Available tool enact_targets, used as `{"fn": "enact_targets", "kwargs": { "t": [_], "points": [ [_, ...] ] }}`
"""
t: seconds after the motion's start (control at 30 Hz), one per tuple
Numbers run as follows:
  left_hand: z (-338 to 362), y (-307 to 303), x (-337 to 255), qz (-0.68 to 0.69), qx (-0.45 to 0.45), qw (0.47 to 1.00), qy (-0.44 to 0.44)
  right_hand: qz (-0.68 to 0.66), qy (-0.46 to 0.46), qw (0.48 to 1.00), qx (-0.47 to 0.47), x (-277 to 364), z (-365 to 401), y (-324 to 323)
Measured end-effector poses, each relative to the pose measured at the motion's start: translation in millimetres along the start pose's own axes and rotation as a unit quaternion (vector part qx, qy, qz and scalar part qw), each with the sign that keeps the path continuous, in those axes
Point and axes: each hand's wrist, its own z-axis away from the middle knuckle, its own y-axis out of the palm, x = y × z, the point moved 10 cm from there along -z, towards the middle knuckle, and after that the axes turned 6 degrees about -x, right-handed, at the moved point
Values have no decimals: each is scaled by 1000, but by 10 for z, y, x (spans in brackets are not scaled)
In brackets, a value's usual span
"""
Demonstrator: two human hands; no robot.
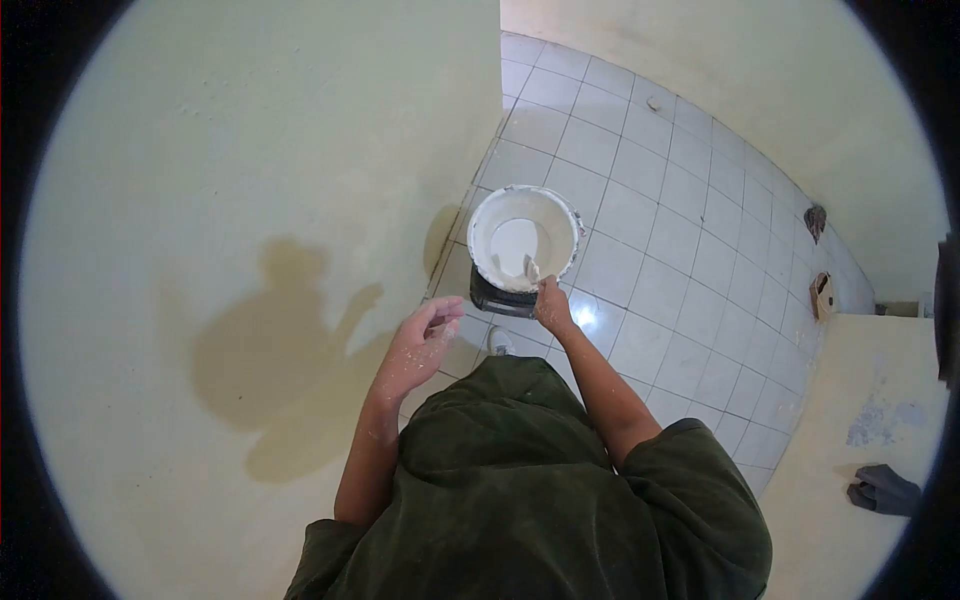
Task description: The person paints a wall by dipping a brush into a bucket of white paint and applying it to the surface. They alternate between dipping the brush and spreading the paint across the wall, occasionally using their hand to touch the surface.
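Observation:
A white bucket (pixel 556 232) with pale, wet-looking material in its bottom stands on a black support (pixel 503 303), perhaps a stool. My right hand (pixel 551 307) is at the bucket's near rim, its fingers closed round a small tool (pixel 532 268) that looks like a putty knife. The tool's blade points into the bucket; its handle is hidden in my fist. My left hand (pixel 424 340), speckled with white, is raised left of the bucket. Its fingers are apart and slightly curled, with nothing in them.
A pale wall (pixel 200 200) rises close on the left, carrying my shadow. White floor tiles (pixel 680 260) stretch to the right. An open cardboard box (pixel 822 297) and a dark crumpled thing (pixel 815 223) lie by the far wall. Dark cloth (pixel 884 491) lies at lower right.

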Motion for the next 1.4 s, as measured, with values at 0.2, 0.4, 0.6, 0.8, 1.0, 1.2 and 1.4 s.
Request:
{"fn": "enact_targets", "kwargs": {
  "t": [0.2,0.4,0.6,0.8,1.0,1.2,1.4],
  "points": [
    [-2,45,-9,-4,7,1000,-6,-73,-12,997,-34,-12,132,-37],
    [25,118,-24,-5,15,1000,2,-77,-1,996,-36,26,152,-78],
    [57,178,6,-5,22,1000,7,-69,0,997,-41,80,93,-134],
    [128,225,140,-11,23,1000,-4,-131,129,982,-40,-153,92,-101],
    [297,293,335,13,20,1000,-10,-392,331,857,-42,-411,303,59],
    [576,140,390,12,-2,1000,24,-526,287,800,8,202,289,-91],
    [1149,-171,517,2,-40,998,44,-575,187,785,136,1361,536,-253]
  ]
}}
